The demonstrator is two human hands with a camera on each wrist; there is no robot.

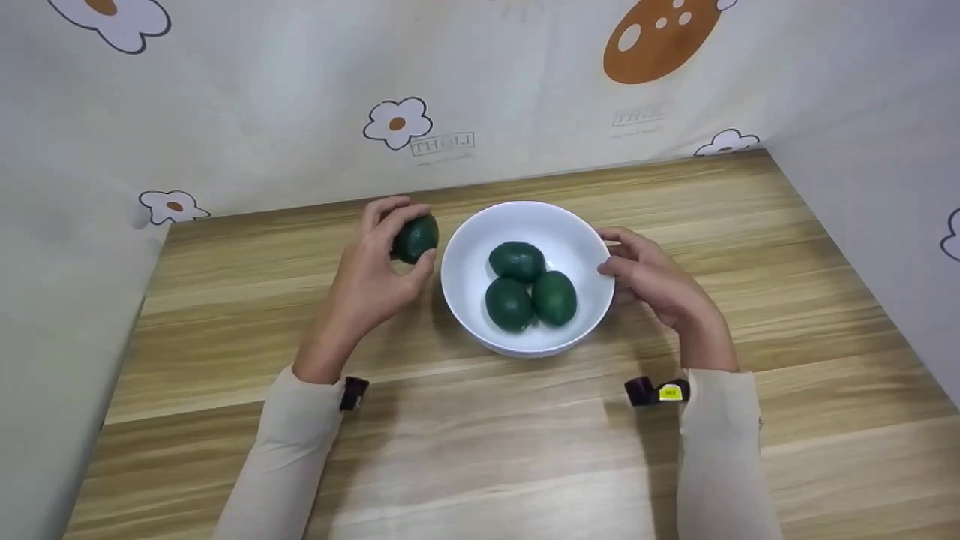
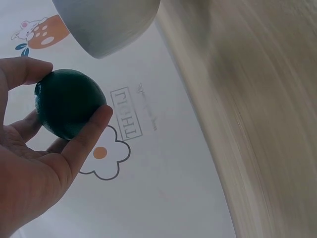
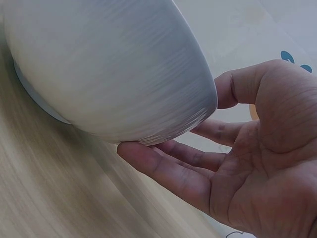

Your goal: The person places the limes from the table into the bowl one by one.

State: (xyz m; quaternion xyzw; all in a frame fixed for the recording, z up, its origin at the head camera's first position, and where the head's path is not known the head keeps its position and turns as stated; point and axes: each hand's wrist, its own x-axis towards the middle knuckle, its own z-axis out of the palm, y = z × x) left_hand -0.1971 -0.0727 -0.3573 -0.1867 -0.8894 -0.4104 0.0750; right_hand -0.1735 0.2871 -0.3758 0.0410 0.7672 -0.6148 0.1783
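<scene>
My left hand grips a dark green, egg-shaped avocado between thumb and fingers, just left of the white bowl. The left wrist view shows that avocado up close, apart from the bowl. Inside the bowl lie three more avocados, one at the back and two in front, left and right. At the bowl's right side my right hand holds its rim, the thumb at the edge and fingers against the outer wall.
The bowl stands on a wood-grain table. A pale sheet printed with flowers rises along the back edge, and more sheeting hangs at the left and right sides. Both wrists carry small dark cameras.
</scene>
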